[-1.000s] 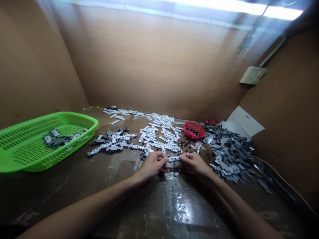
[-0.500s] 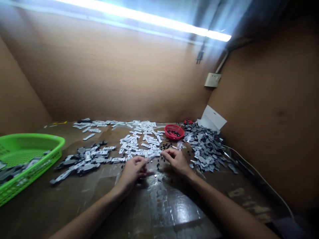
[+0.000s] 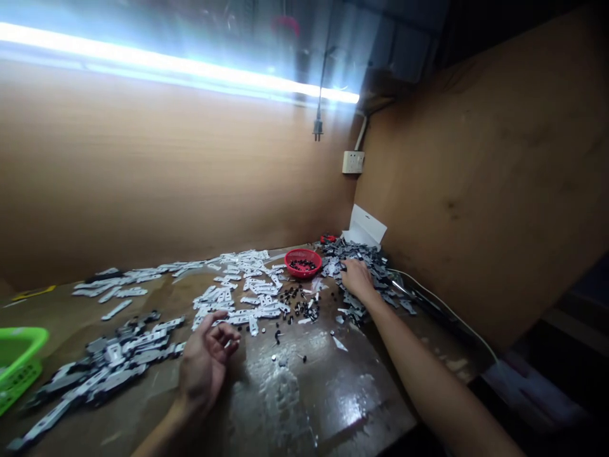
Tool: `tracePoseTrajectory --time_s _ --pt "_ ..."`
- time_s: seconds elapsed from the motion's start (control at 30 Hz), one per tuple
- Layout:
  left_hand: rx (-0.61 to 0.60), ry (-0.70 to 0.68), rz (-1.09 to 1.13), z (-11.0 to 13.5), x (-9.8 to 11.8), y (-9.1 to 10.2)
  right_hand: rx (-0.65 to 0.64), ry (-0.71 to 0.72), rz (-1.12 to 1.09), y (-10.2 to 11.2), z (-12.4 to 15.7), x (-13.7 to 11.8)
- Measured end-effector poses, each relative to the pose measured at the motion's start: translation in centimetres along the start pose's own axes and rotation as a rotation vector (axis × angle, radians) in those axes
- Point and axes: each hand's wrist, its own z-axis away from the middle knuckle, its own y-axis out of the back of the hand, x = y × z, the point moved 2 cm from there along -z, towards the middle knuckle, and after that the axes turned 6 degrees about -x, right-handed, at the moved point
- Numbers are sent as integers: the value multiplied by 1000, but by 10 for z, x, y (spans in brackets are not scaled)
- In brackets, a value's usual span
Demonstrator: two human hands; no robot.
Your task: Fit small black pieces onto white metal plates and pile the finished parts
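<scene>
A person's bare right hand [image 3: 356, 280] rests on a heap of flat grey parts [image 3: 368, 266] in the far corner of a brown, tape-patched workbench [image 3: 304, 406]. Its fingers lie close together, tips down among the pieces; whether they pinch anything cannot be told. The left hand [image 3: 204, 368] lies palm up on the bench, fingers loosely curled and spread, with nothing visible in them. It sits just beside a scatter of white oblong clips [image 3: 238, 298] and a pile of long grey-and-white assembled strips [image 3: 107, 362]. A round red mesh basket [image 3: 303, 274] filled with small black pieces stands between the white clips and the grey heap, and more loose small black pieces [image 3: 297, 308] dot the bench in front of it. A bright green perforated plastic tray [image 3: 19, 358] is cut off by the frame at the left. A white card [image 3: 365, 226] leans against the wood-toned wall panel [image 3: 476, 190] behind the heap, with a small red object [image 3: 328, 239] near it. Above, a black plug [image 3: 318, 130] dangles on its cord beside a white wall socket [image 3: 353, 162], under a glaring fluorescent tube [image 3: 176, 66]. A thin white cable [image 3: 442, 311] runs along the bench's right side.
</scene>
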Motion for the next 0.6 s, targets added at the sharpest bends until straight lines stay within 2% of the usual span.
tracePoseTrajectory --time_s 0.1,0.23,0.33,0.4,0.5,0.6 --pt "-118 11 -171 11 -9 -10 -38 -23 58 1 2 8" --pt "-154 52 -259 14 -13 -12 -41 6 67 10 1 5" --pt "-145 89 -287 11 -15 -12 -34 105 24 13 3 -13" --pt "-149 132 -326 9 -18 -11 -71 210 -110 7 12 -36" --pt "-244 221 -421 8 -26 -10 -262 337 -545 -15 44 -77" --pt "-369 180 -506 11 -33 -10 -590 349 -890 -37 86 -115"
